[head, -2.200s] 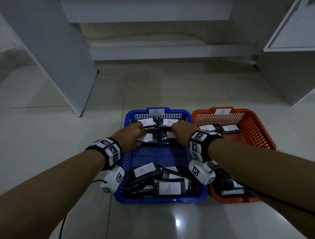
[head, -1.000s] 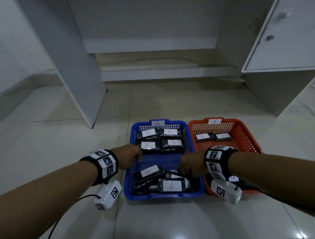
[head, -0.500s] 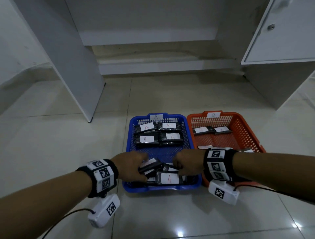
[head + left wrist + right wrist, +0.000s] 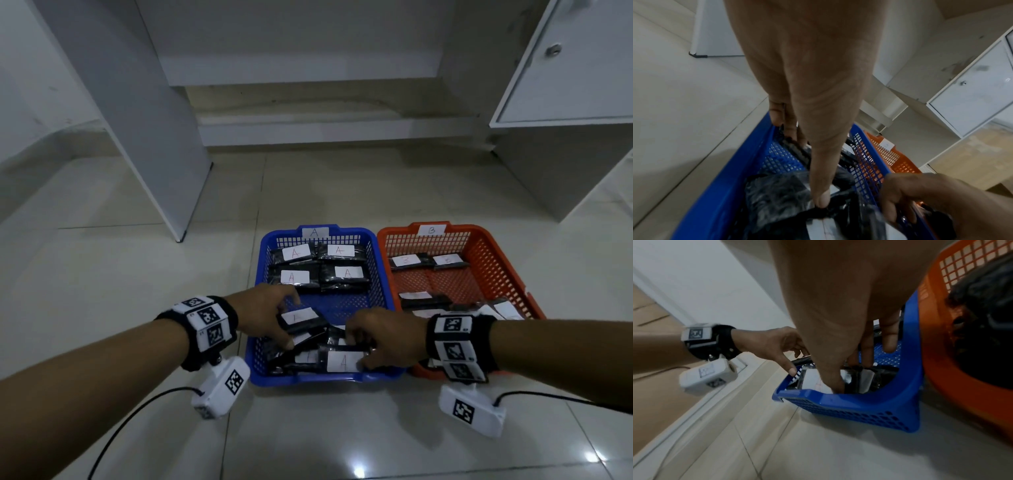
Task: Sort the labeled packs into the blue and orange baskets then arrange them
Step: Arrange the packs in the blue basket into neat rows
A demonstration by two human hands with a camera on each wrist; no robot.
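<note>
Both my hands are down in the near end of the blue plastic mesh basket [image 4: 325,378].
My left hand [image 4: 262,317] pinches a black wrapped pack with a white A label [image 4: 301,318], tilted above the loose heap. My right hand [image 4: 385,337] curls round a flat black pack labelled A [image 4: 342,361] by the near wall. Four more A packs [image 4: 346,274] lie in two rows at the far end. The orange plastic mesh basket [image 4: 495,263] stands just beside, on the right.
</note>
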